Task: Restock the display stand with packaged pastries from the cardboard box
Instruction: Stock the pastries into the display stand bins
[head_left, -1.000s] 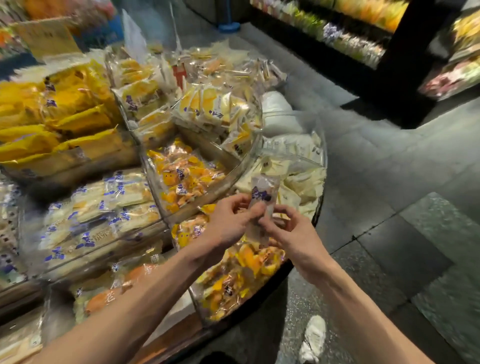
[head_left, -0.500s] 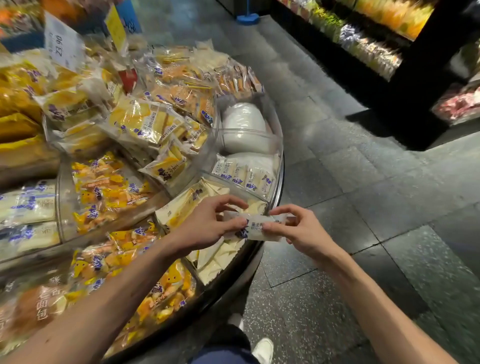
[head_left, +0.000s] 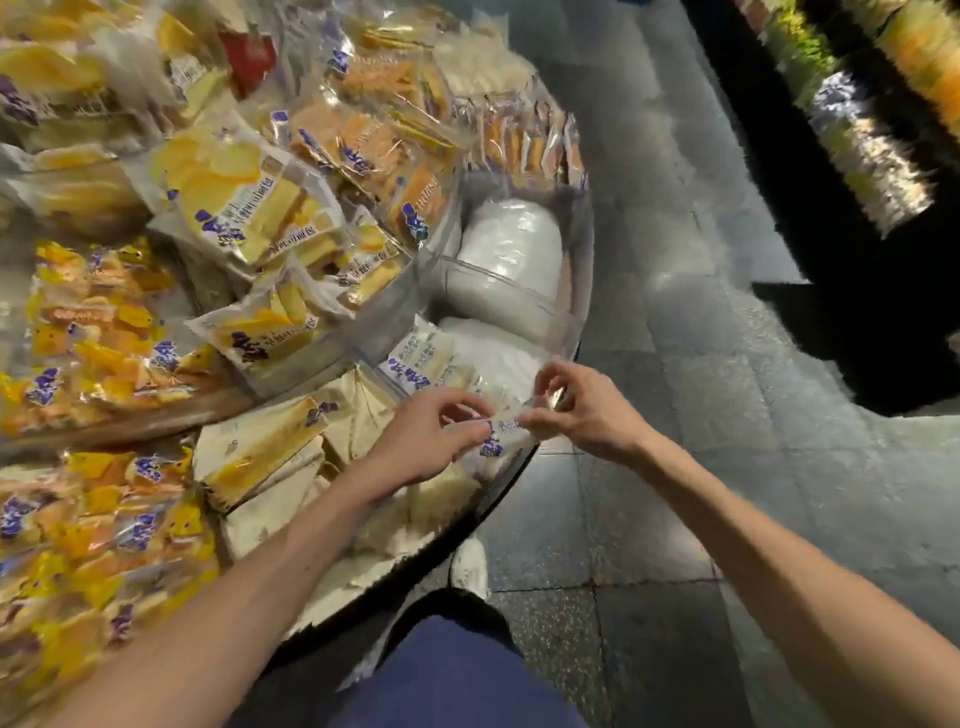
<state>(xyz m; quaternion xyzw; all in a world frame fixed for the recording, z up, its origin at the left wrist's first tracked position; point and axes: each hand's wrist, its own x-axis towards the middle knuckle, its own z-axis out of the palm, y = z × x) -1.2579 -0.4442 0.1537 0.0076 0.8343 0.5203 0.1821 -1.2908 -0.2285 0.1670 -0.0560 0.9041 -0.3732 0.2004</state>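
Left hand (head_left: 421, 441) and right hand (head_left: 582, 410) pinch opposite ends of pastry packet (head_left: 501, 434); packet held between hands, over near rim of display stand (head_left: 584, 291), white bags just beyond fingers

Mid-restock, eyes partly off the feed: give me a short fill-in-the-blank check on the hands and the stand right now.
1. The small packet is pinched by ____ hands, the left hand and the right hand.
2. The big wrapped bundles behind it are ____.
3. The display stand lies to the person's ____.
Missing: both; white; left.
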